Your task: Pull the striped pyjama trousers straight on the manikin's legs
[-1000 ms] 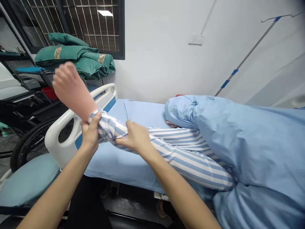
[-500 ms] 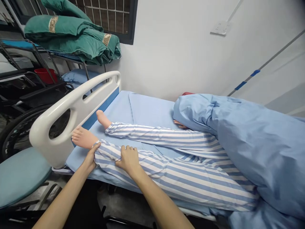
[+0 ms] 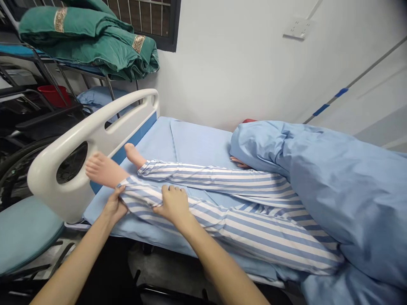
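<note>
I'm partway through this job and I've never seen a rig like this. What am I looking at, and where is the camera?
There is no machine here: you are looking through one camera worn on a person's head, facing forward and down at their two bare hands. All the pictures come from it.

The surface is a bed with a white end board. Two legs in striped trousers lie along it, and a blue quilt covers what is further right.

The left hand grips the near leg at the ankle; the right hand grips it higher, on the shin. The far leg is untouched. Whether the near ankle rests or is slightly lifted, I can't tell.
</note>
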`<state>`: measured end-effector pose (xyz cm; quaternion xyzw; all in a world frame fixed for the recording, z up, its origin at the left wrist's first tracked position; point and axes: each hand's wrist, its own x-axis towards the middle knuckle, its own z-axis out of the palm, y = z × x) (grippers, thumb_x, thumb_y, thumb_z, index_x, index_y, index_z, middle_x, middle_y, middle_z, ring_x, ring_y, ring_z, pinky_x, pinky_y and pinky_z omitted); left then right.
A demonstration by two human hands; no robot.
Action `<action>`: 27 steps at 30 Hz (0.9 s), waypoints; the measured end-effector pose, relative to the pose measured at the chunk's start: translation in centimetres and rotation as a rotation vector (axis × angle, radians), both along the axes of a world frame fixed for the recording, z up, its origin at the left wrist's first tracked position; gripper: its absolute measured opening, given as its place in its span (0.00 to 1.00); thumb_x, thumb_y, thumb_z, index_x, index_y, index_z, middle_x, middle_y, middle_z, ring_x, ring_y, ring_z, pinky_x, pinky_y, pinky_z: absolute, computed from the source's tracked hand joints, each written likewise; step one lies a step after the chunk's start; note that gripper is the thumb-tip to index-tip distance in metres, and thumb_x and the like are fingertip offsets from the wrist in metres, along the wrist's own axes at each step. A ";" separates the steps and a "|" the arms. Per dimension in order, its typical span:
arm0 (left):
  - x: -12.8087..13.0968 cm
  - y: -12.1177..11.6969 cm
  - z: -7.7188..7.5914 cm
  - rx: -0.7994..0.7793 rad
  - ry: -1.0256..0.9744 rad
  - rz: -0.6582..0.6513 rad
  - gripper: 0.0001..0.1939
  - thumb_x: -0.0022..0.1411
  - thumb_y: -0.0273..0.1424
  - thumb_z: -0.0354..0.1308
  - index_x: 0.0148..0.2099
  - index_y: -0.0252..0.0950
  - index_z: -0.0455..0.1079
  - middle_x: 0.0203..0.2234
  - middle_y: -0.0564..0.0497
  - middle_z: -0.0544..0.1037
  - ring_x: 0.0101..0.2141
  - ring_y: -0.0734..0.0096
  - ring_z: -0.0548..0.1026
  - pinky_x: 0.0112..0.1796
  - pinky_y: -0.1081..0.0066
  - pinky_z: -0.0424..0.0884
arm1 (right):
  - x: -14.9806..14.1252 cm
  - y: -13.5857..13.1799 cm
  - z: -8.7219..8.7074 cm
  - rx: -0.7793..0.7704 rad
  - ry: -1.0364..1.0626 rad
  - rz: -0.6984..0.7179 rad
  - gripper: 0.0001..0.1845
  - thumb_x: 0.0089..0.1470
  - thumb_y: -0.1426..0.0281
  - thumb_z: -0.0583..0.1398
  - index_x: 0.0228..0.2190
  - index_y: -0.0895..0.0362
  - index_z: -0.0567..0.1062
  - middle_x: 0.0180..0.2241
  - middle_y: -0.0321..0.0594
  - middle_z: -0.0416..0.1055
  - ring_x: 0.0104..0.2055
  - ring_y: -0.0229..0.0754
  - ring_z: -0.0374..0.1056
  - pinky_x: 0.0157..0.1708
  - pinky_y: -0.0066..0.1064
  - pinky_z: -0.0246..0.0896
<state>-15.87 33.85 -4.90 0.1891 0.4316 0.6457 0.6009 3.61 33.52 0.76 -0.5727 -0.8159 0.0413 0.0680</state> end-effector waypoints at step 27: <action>-2.7 -2.0 -3.0 -0.312 0.148 -0.223 0.14 0.46 0.28 0.61 0.39 0.32 0.70 0.34 0.43 0.78 0.38 0.59 0.76 0.36 0.65 0.74 | -0.6 -0.5 -4.8 -0.135 -0.052 0.000 0.32 0.36 0.52 0.62 0.39 0.60 0.68 0.37 0.48 0.69 0.40 0.50 0.66 0.40 0.40 0.55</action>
